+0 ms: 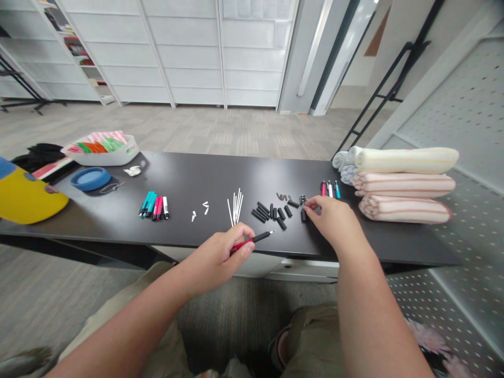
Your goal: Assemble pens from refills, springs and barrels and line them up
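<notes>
My left hand [236,244] is closed around a pen [258,238] with a red barrel and black grip, held at the table's near edge; a thin pale tip sticks out of its right end. With fingertips pinched together, my right hand [326,212] is at a cluster of small shiny pen tips [303,199]; what lies between its fingers is hidden. Several black grip sleeves [274,212] lie between the hands, with small springs [282,197] behind them. White refills [235,206] fan out beyond my left hand. Three pens [329,189] lie behind my right hand.
Teal, red and white pen barrels [153,206] lie on the left of the dark table [185,173], with small white pieces [205,208] nearby. Further left are a blue ring-shaped object [91,179], a white basket [129,151] and a yellow item [27,197]. Rolled towels [405,184] are stacked at right.
</notes>
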### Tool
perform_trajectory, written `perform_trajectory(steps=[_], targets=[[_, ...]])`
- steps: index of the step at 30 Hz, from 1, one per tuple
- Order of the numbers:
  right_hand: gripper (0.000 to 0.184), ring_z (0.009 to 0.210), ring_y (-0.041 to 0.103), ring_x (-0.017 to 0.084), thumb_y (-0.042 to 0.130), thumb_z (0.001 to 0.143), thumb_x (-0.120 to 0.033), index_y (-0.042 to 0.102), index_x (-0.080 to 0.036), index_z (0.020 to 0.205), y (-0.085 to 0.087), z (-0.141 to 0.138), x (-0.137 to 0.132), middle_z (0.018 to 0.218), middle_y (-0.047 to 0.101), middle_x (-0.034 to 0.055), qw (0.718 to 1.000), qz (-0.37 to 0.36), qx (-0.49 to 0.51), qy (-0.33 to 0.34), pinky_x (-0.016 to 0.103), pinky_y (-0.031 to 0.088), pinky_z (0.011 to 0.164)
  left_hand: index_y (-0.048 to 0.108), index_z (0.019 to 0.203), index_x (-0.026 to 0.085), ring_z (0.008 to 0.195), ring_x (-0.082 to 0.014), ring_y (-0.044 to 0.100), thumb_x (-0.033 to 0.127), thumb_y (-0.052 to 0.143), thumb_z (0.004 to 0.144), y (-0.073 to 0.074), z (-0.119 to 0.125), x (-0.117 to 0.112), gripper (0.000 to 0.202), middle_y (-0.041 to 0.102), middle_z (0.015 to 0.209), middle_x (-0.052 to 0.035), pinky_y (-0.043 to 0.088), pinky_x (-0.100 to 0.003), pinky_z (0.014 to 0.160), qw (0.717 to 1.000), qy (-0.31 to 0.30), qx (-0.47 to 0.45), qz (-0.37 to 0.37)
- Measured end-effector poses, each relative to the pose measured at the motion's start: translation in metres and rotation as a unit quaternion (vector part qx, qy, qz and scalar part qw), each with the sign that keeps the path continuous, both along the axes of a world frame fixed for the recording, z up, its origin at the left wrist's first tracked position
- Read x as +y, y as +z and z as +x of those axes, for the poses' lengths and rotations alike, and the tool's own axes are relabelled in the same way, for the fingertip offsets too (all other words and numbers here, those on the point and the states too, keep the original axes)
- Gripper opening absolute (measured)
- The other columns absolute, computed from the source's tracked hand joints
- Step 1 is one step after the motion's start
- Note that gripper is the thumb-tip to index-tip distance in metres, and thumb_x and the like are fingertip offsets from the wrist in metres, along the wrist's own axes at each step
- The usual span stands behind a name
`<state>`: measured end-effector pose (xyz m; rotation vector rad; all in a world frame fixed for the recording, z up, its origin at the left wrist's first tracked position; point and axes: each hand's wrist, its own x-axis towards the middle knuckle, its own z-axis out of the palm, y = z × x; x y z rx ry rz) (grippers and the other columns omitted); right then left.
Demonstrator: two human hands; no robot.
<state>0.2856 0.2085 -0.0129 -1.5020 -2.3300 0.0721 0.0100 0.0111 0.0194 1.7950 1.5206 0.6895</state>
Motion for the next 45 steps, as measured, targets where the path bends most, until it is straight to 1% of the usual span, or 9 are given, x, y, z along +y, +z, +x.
perform_trajectory(steps=[3,6,10,12,15,21,34,41,45], targets=[[0.01,0.078,0.071,0.024,0.07,0.091,-0.029,0.079,-0.024,0.095,0.006,0.0,-0.002,0.093,0.081,0.0049,1.0,-0.004,0.001,-0.012,0.034,0.045,0.068,0.056,0.116,0.023,0.066,-0.0117,0.046,0.04,0.046,0.109,0.002,0.0,0.0,0.022,0.053,0.074,0.0074,0.031,-0.026,0.063,1.0,0.002,0.006,-0.006],[0.014,0.074,0.071,0.023,0.072,0.094,-0.035,0.081,-0.025,0.097,0.02,-0.004,-0.016,0.085,0.08,0.0035,0.997,-0.018,0.077,0.011,0.034,0.048,0.069,0.059,0.115,0.022,0.068,-0.0123,0.049,0.04,0.047,0.109,0.002,-0.001,0.0,0.022,0.057,0.076,0.006,0.033,-0.026,0.064,1.0,0.004,0.009,0.005],[0.027,0.075,0.072,0.019,0.074,0.094,-0.049,0.081,-0.024,0.101,0.042,-0.018,-0.048,0.09,0.081,0.0033,0.942,-0.14,0.262,0.154,0.031,0.054,0.069,0.062,0.113,0.023,0.069,-0.0126,0.052,0.042,0.046,0.11,0.002,-0.005,0.0,0.025,0.059,0.078,0.005,0.035,-0.025,0.067,1.0,0.013,0.008,0.028],[0.025,0.075,0.071,0.018,0.075,0.094,-0.048,0.081,-0.024,0.098,0.05,-0.027,-0.062,0.089,0.08,0.0028,0.917,-0.177,0.285,0.216,0.03,0.054,0.068,0.063,0.113,0.023,0.07,-0.0128,0.053,0.043,0.046,0.11,0.001,-0.007,0.0,0.026,0.06,0.079,0.0046,0.036,-0.025,0.067,0.999,0.02,0.005,0.042],[0.021,0.077,0.07,0.017,0.076,0.095,-0.044,0.081,-0.024,0.098,0.056,-0.036,-0.073,0.09,0.08,0.0028,0.904,-0.18,0.282,0.264,0.029,0.052,0.067,0.063,0.115,0.023,0.071,-0.0129,0.054,0.043,0.045,0.111,0.0,-0.009,0.0,0.027,0.062,0.082,0.0038,0.038,-0.025,0.069,0.998,0.03,0.002,0.06],[0.018,0.074,0.068,0.016,0.076,0.096,-0.041,0.082,-0.024,0.1,0.057,-0.042,-0.077,0.088,0.079,0.0022,0.899,-0.187,0.265,0.295,0.028,0.051,0.067,0.065,0.112,0.022,0.07,-0.0119,0.054,0.041,0.048,0.11,0.002,-0.009,0.0,0.026,0.062,0.082,0.0038,0.038,-0.025,0.067,0.997,0.027,0.006,0.071],[0.011,0.072,0.066,0.014,0.073,0.098,-0.035,0.08,-0.026,0.098,0.059,-0.045,-0.08,0.086,0.078,-0.0007,0.907,-0.179,0.213,0.315,0.027,0.05,0.069,0.068,0.115,0.022,0.088,-0.0144,0.065,0.039,0.049,0.11,0.006,-0.011,0.001,0.026,0.074,0.103,-0.0014,0.046,-0.026,0.081,0.997,0.006,0.021,0.078],[0.013,0.072,0.066,0.014,0.071,0.1,-0.036,0.077,-0.025,0.097,0.061,-0.047,-0.082,0.084,0.077,-0.0009,0.916,-0.158,0.182,0.32,0.027,0.048,0.068,0.072,0.109,0.021,0.077,-0.0118,0.064,0.037,0.058,0.106,0.002,-0.011,0.0,0.022,0.075,0.093,0.0002,0.045,-0.022,0.069,0.994,0.027,0.024,0.107],[0.018,0.073,0.064,0.014,0.066,0.104,-0.036,0.073,-0.023,0.093,0.06,-0.05,-0.085,0.083,0.074,-0.0011,0.92,-0.137,0.161,0.331,0.026,0.045,0.068,0.076,0.117,0.023,0.077,-0.0116,0.069,0.038,0.068,0.101,-0.003,-0.011,0.0,0.023,0.079,0.095,-0.0001,0.05,-0.02,0.069,0.988,0.059,0.016,0.145]])
